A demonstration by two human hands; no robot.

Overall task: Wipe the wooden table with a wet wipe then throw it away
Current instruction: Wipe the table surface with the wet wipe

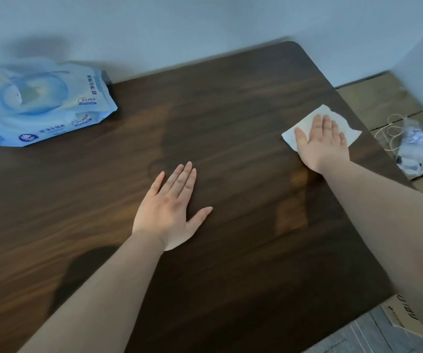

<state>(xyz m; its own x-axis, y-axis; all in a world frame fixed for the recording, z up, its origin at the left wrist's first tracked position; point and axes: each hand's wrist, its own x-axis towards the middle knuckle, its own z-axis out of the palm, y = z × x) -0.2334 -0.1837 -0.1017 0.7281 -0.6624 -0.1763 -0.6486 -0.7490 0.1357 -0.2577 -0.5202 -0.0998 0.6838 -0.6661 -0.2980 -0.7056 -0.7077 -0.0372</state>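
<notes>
A dark wooden table (230,103) fills most of the view. My right hand (322,143) lies flat on a white wet wipe (307,124) near the table's right edge, pressing it to the wood with fingers together. My left hand (174,207) rests palm down on the bare tabletop near the middle, fingers spread, holding nothing. A damp, darker patch shows on the wood between the two hands.
A blue pack of wet wipes (45,105) lies at the back left of the table by the wall. To the right, below the table edge, a cardboard box (383,103) holds a clear bag of rubbish (416,146). Another piece of cardboard (403,319) lies on the floor at bottom right.
</notes>
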